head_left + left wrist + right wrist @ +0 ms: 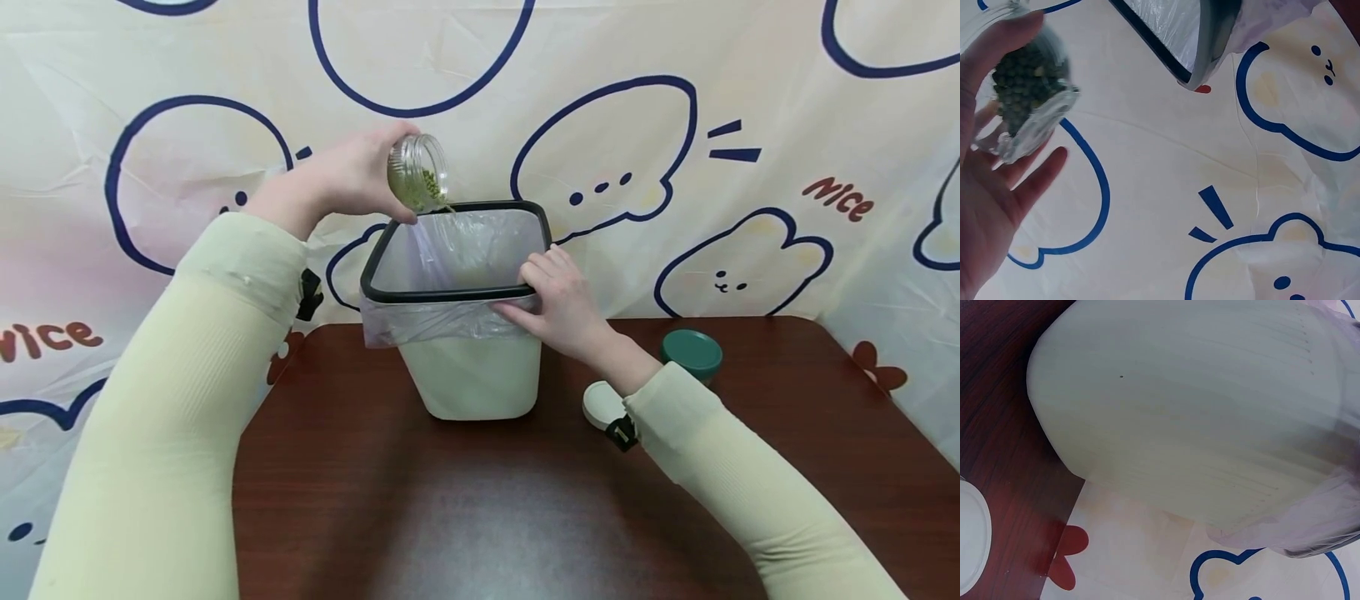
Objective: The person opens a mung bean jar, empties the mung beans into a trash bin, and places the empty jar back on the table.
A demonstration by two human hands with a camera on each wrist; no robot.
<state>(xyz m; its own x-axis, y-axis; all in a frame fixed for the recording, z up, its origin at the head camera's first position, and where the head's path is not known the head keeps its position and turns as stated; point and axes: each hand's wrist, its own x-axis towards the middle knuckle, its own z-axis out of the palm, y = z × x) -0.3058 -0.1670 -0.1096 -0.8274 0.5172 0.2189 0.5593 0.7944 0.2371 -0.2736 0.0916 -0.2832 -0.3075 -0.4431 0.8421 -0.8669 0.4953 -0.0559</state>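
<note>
My left hand (356, 179) holds a clear jar (403, 175) tipped on its side, its mouth over the back left of the trash bin's rim. Small green beans (1025, 81) lie inside the jar, and a few show near its mouth in the head view. The pale trash bin (472, 379) stands on the table and has a black rim (450, 295). A translucent purplish bag (435, 323) lines it and folds over the outside. With fingers over the rim and thumb outside, my right hand (562, 308) grips the bin's right front corner. The bin's bottom is hidden.
A container with a green lid (691, 353) stands on the right of the brown table (480, 508), partly behind the right forearm. A round white lid (602, 403) lies nearer, beside the right wrist. Behind the table hangs a cartoon-printed cloth (465, 50).
</note>
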